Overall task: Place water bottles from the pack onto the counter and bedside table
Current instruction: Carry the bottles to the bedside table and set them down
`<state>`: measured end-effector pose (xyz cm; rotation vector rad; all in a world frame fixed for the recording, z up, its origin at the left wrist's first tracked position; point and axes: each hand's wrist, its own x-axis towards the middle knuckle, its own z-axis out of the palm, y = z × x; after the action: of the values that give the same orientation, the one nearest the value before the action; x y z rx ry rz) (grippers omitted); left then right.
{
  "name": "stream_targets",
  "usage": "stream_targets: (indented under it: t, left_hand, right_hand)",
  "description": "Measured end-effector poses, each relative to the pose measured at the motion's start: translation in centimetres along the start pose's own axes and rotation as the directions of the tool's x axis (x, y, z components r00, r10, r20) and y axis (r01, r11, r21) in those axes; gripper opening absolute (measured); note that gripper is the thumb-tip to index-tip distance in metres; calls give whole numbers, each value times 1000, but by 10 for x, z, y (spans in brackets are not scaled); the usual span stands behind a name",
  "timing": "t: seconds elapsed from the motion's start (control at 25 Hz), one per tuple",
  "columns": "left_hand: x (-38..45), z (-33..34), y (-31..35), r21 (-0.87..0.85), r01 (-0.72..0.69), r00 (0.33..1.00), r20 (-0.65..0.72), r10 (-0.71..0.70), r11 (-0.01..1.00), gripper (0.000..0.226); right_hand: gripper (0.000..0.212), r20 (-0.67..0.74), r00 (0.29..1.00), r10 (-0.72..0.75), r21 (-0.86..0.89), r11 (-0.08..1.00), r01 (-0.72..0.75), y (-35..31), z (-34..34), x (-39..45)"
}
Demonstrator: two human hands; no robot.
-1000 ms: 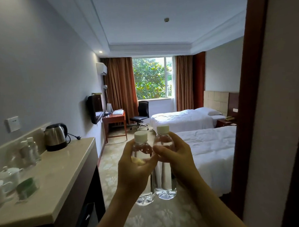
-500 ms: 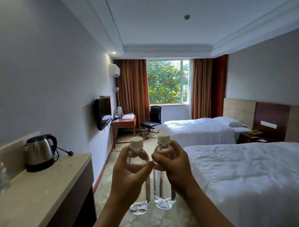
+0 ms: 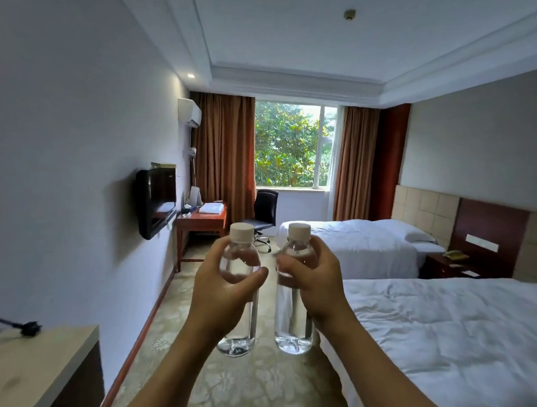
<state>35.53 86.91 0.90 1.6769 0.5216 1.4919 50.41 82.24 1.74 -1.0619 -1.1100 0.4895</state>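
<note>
I hold two clear water bottles upright in front of me, both with pale caps. My left hand (image 3: 218, 291) grips the left bottle (image 3: 240, 333) around its upper body. My right hand (image 3: 316, 281) grips the right bottle (image 3: 292, 319) the same way. The bottles stand a small gap apart, over the carpeted aisle. The counter (image 3: 43, 364) shows only its near end at the lower left. The dark wooden bedside table (image 3: 445, 265) sits between the two beds at the right, with a phone on it.
Two white beds (image 3: 445, 334) fill the right side. A black plug and cord (image 3: 28, 327) lie on the counter. Further along the left wall hang a TV (image 3: 155, 203), then a wooden desk (image 3: 202, 220) and an office chair (image 3: 263, 212) near the window.
I have walked forward into the room. The kettle and the bottles on the counter have slid out of view to the left. The two held bottles have drawn slightly apart.
</note>
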Motion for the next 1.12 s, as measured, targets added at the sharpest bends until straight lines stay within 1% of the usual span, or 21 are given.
stream_targets:
  t: [0.16,0.32,0.44,0.56,0.68,0.8,0.88,1.0,1.12]
  left_hand:
    - [84,22,-73,24,4,1000,19,-4,1000,48]
    - [167,50,-162,60,6,1000,9,-6,998,45]
    - [240,72,-226,90,-1,1000,15,-1,996,43]
    - [320,81,-274,76,-16,999,-32,19,997,37]
    - [395,77,-322,81,-26,994,-103,34,996,37]
    - [462,67,-376,120,-23,993,-115,37,992,44]
    - [508,58,-424,119,-21,991,-126,36,993,50]
    - [580,42,-497,116,-16,989,-147,33,993,47]
    - [665,23,-566,153,-40,994,-98,56,987,43]
  right_hand:
    - [28,-9,1000,-3,25,1000,3,54,-4,95]
    - [30,-8,1000,1,60,998,0,126,-14,192]
    - [29,4,1000,-6,79,997,6,181,-22,281]
    - [29,35,999,-6,110,994,2,221,-20,377]
    - [28,64,998,-9,114,993,2,258,-1,464]
    - [25,57,998,-26,115,993,19,302,24,541]
    - [25,59,998,-37,110,993,30,341,44,593]
    - [24,51,998,-41,89,995,37,400,75,669]
    - [23,55,997,-50,55,997,47,452,110,757]
